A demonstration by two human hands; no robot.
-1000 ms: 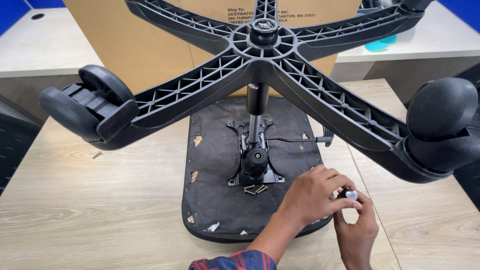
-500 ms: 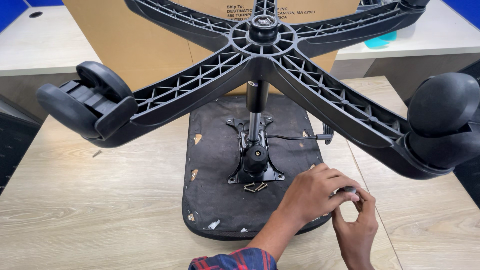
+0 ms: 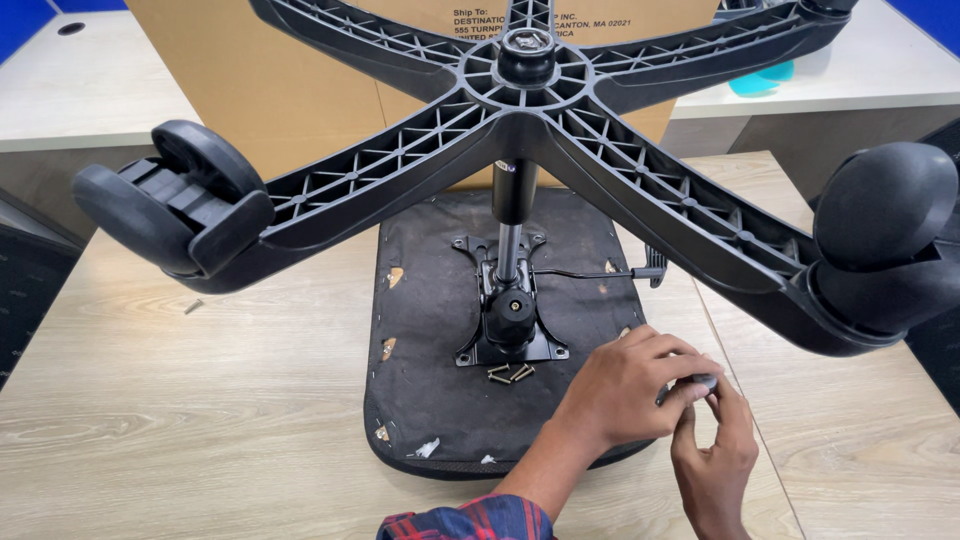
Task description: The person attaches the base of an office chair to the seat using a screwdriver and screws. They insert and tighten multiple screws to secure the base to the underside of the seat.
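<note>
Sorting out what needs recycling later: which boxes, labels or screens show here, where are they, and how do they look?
Cardboard box: behind the upturned chair base, large, plain brown.
Shipping label: top of the box's front, black print straight on the cardboard, partly hidden.
No screens or signs in view.

The chair seat lies upside down on the surface; loose screws rest on it just before the mounting plate; the box stands behind the seat.
</note>
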